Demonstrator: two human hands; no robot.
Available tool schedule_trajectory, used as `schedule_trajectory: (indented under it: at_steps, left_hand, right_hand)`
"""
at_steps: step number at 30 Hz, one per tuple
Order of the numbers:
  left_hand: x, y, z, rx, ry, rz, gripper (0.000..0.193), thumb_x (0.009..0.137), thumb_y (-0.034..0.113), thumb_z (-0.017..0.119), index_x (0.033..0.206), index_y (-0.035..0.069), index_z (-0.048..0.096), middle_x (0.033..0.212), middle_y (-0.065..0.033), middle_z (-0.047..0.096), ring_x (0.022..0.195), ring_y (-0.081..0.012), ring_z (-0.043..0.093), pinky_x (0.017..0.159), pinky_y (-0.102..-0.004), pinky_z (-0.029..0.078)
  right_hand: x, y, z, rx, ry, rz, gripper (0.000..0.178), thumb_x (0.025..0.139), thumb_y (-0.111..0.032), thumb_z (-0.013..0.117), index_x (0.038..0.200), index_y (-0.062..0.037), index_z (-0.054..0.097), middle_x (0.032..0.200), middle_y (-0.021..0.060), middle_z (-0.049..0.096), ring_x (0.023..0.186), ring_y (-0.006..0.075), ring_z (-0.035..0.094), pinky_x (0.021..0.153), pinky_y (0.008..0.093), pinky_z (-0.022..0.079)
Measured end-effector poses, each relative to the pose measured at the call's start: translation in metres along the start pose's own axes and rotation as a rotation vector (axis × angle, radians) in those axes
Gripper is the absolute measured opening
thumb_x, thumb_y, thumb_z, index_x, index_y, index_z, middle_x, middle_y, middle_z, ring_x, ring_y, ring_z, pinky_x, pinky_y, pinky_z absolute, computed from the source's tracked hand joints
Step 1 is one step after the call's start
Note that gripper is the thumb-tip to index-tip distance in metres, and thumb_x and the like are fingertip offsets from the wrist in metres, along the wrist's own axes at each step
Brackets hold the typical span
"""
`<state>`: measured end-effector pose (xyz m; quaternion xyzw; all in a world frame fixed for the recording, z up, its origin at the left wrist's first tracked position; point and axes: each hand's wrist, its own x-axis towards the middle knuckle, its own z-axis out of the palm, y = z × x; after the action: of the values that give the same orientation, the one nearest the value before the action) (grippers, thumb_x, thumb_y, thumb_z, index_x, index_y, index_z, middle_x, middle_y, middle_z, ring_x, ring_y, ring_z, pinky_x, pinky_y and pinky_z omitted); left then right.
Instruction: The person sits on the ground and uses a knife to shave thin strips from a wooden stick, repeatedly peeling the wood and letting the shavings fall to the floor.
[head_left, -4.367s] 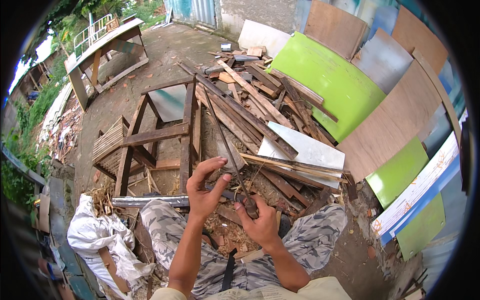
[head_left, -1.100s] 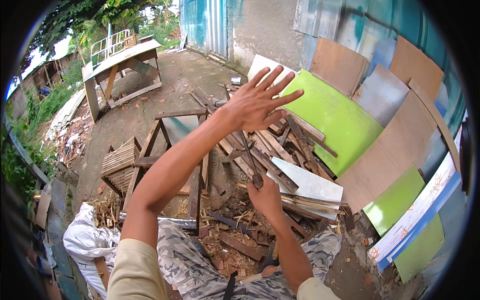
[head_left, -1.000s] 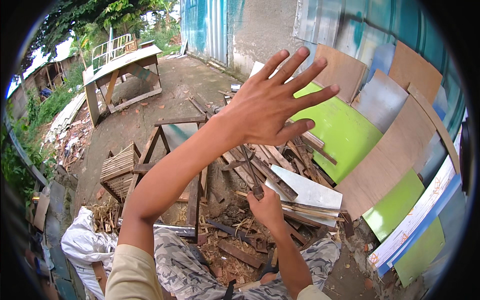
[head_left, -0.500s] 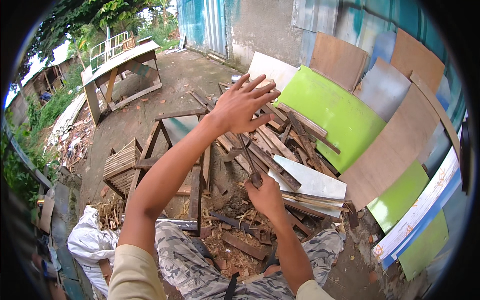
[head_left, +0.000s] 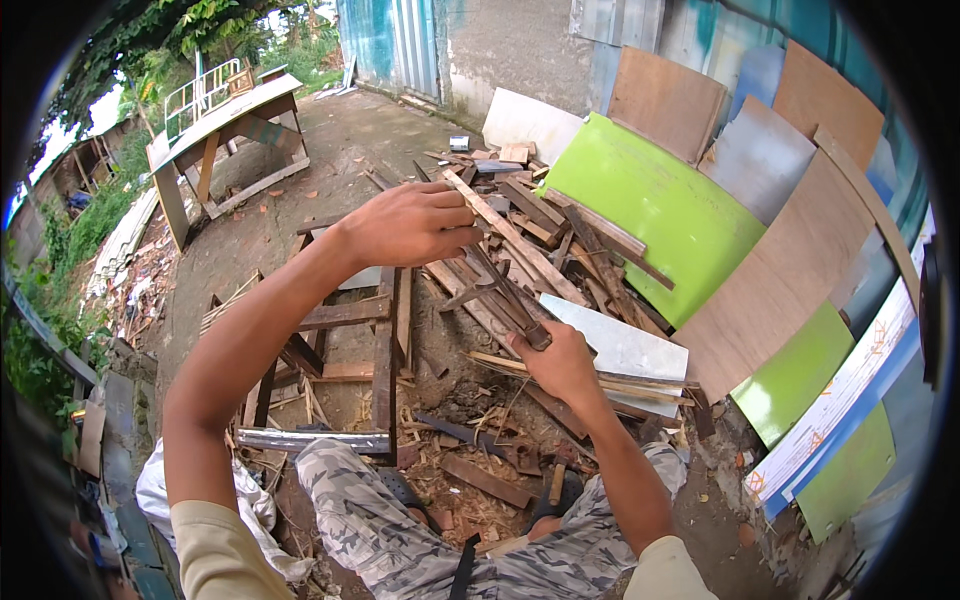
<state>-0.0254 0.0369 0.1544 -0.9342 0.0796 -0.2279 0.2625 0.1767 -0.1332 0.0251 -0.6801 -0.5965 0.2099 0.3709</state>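
Observation:
My right hand (head_left: 562, 358) is closed round the dark handle (head_left: 537, 336) of a tool. From it a narrow dark shaft points up and left among the wood strips; its far end is hard to tell from the scrap behind. My left hand (head_left: 418, 222) is above the wood pile, palm down, with its fingers curled in. What lies under those fingers is hidden. A pale wood strip (head_left: 520, 238) runs past its fingertips. A dark wooden frame (head_left: 384, 350) stands to the left of the tool, near my left knee.
Scrap wood (head_left: 590, 255) lies piled ahead, against a lime-green panel (head_left: 655, 200). Brown plywood (head_left: 790, 290) and other sheets lean along the right wall. A worn table (head_left: 225, 125) stands at the far left. Wood chips and a short plank (head_left: 488, 481) lie between my feet.
My left hand has come down and left, its spread fingers now curled. My right hand has moved slightly right with the tool. The view has shifted a little.

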Motion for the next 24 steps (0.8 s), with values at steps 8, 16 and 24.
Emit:
schedule_trajectory:
  at_steps: [8,16,24]
  left_hand:
    - [-0.013,0.002,-0.001,0.292,-0.028,-0.038,0.010,0.074,0.015,0.067,0.082,0.011,0.063,0.080,0.0011,0.055,0.082,-0.0151,0.059,0.072,-0.0296,0.052]
    - [0.003,-0.015,-0.030,-0.067,-0.380,-0.376,0.030,0.087,0.035,0.067,0.103,0.010,0.070,0.110,-0.0044,0.068,0.104,-0.0250,0.062,0.086,-0.0385,0.052]
    - [0.060,0.002,-0.046,0.433,0.180,-0.480,0.051,0.099,0.052,0.038,0.144,0.028,0.046,0.155,-0.0104,0.033,0.145,-0.0316,0.026,0.119,-0.0467,0.021]
  right_hand:
    - [0.030,0.012,-0.001,-0.182,0.173,-0.185,0.022,0.082,-0.018,0.072,0.086,0.0021,0.066,0.073,0.0209,0.067,0.069,0.0397,0.066,0.060,0.0417,0.051]
    - [0.048,-0.021,-0.021,-0.134,-0.063,-0.140,0.028,0.084,-0.024,0.067,0.088,0.0031,0.066,0.075,0.0230,0.067,0.073,0.0412,0.064,0.069,0.0445,0.051]
    - [0.034,-0.033,-0.021,-0.074,-0.113,-0.009,0.035,0.086,-0.029,0.067,0.080,0.0046,0.063,0.067,0.0208,0.061,0.062,0.0353,0.057,0.063,0.0422,0.046]
